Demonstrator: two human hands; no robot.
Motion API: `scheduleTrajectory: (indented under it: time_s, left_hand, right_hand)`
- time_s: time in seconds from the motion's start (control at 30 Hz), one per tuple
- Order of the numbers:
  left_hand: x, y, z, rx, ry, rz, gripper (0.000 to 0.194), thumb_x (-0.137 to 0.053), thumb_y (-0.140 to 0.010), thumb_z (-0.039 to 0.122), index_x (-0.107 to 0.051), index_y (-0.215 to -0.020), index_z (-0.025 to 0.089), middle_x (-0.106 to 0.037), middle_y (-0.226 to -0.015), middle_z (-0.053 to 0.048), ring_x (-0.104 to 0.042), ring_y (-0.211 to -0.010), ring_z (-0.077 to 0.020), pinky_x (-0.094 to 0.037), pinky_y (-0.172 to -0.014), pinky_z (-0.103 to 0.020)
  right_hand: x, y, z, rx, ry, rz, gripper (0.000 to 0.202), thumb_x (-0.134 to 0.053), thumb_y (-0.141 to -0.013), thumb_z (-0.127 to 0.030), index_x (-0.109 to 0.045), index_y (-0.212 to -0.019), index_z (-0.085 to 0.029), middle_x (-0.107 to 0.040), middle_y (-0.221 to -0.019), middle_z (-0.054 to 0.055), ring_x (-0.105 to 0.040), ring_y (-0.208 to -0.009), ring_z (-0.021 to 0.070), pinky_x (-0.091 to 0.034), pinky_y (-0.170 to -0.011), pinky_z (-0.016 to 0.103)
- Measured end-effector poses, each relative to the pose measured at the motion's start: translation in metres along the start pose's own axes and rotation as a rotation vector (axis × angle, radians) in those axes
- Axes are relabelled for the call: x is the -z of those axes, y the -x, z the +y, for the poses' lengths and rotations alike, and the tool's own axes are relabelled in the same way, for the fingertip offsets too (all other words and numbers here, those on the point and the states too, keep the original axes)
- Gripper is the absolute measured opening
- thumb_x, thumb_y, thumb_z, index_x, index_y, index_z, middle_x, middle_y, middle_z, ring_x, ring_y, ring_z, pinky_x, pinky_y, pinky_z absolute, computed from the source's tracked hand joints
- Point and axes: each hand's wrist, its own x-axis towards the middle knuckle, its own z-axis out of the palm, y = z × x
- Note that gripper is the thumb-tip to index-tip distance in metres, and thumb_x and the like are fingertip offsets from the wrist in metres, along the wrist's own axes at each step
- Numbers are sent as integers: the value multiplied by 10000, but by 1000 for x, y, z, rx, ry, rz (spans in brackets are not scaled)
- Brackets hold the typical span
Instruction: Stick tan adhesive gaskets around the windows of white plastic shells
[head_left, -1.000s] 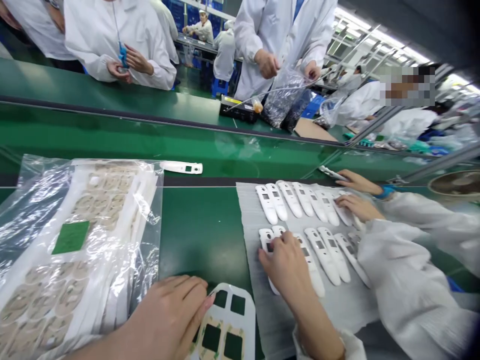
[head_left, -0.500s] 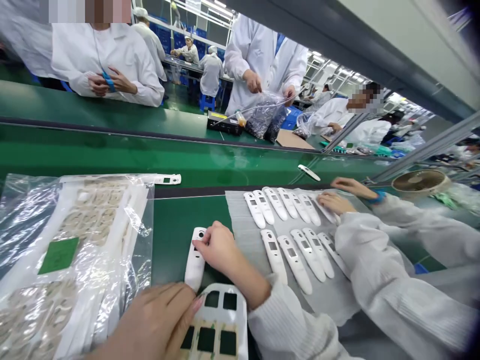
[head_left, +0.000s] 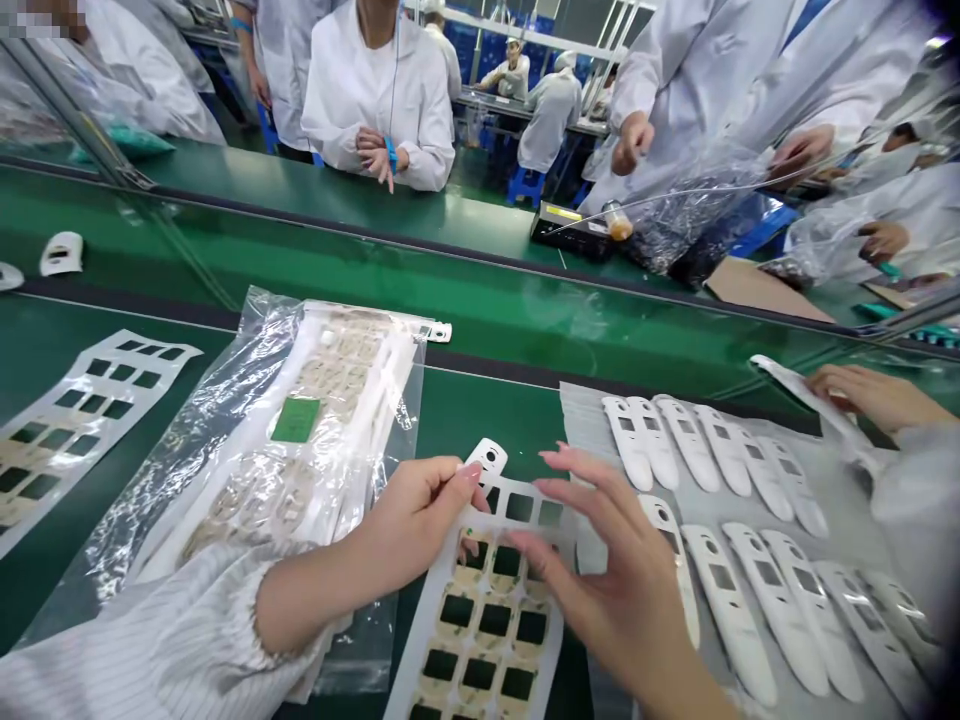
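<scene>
My left hand (head_left: 431,515) pinches the upper left edge of a white backing sheet (head_left: 551,640) that carries rows of beige square adhesive frames. My right hand (head_left: 619,565) is spread beside the sheet's upper right, its thumb over the frames; I see nothing held in it. Behind the sheet's top edge, the round-holed end of a white plastic shell (head_left: 491,455) sticks out; the sheet and my fingers hide the rest. To the right, two rows of similar white shells (head_left: 720,575) with window cutouts lie on a pale liner (head_left: 581,425).
A clear bag (head_left: 409,440) of adhesive sheets lies left, a green square (head_left: 296,420) on top. Farther left is another sheet with square openings (head_left: 112,385). A co-worker's hand (head_left: 877,395) holds a shell at right. A low transparent barrier (head_left: 480,290) runs behind; people stand beyond.
The view has swung left. My right hand has come off the white shell and spread beside the sheet. My left hand has raised the sheet over the shell. The co-worker has lifted a shell.
</scene>
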Motion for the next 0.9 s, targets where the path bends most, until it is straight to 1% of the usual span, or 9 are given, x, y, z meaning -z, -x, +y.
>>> scheduleTrajectory:
  time_s: [0.07,0.1,0.23,0.37,0.47,0.57,0.7,0.8,0.9]
  left_hand:
    - [-2,0,-1,37,54,1,503,-442,-878,652,-584,-776,180,-561,-647,14,-612,-509,-145,-517,-488,-253]
    - [-3,0,-1,46,71,0,503,-448,-872,658,-584,-780,182,-570,-651,14,-608,-504,-143,-511,-483,-249]
    - [-2,-2,-3,13,67,9,486,-488,-864,650,-596,-767,186,-564,-636,21,-577,-534,-127,-470,-505,-211]
    - [3,-7,-8,-72,-88,79,500,-502,-858,654,-650,-740,191,-630,-724,-7,-591,-710,-150,-471,-666,-203]
    - [3,-8,-13,-44,-104,26,493,-481,-868,659,-641,-770,202,-631,-707,-5,-586,-692,-163,-470,-646,-217]
    - [2,-7,-17,-47,-11,-58,385,-567,-855,594,-605,-804,214,-632,-727,0,-596,-691,-165,-485,-630,-221]
    - [2,-10,-24,-157,-78,-71,330,-608,-854,517,-566,-732,214,-661,-1015,-53,-622,-1011,-228,-507,-854,-281]
    - [5,-13,-29,-188,-190,-28,375,-569,-871,527,-547,-671,211,-563,-1291,-57,-503,-1254,-263,-443,-1010,-330]
    - [7,-14,-33,-182,-235,-38,378,-546,-876,547,-547,-691,218,-457,-1434,-34,-432,-1338,-279,-380,-1090,-390]
  right_hand:
    - [-10,9,-4,94,39,-47,370,-731,-803,-304,-599,-1141,-232,-577,-1289,103,-531,-1255,234,-483,-1021,390]
    - [-14,13,-4,92,10,-79,411,-730,-806,-308,-582,-1181,-231,-565,-1307,109,-525,-1262,233,-480,-1025,391]
    - [-28,23,-1,-78,-252,-140,531,-785,-749,-322,-563,-1220,-223,-590,-1283,113,-556,-1206,232,-472,-1017,401]
    - [-36,23,2,-161,-272,-134,434,-805,-720,-333,-626,-1095,-209,-705,-1008,43,-651,-944,174,-528,-849,312]
    - [-35,19,4,-206,-281,-115,350,-806,-716,-356,-671,-1003,-207,-722,-901,22,-659,-831,154,-516,-760,276]
    - [-32,15,6,-267,-314,-113,240,-785,-735,-336,-700,-916,-205,-713,-814,17,-637,-728,135,-477,-645,243]
    - [-29,12,11,-359,-357,-115,190,-784,-721,-328,-712,-841,-199,-700,-759,12,-591,-639,118,-424,-573,232]
    - [-29,11,14,-423,-383,-132,211,-789,-705,-351,-712,-818,-190,-701,-764,19,-602,-663,129,-433,-595,238]
    - [-31,12,16,-462,-398,-165,222,-785,-702,-355,-718,-835,-191,-711,-811,29,-623,-727,148,-454,-647,250]
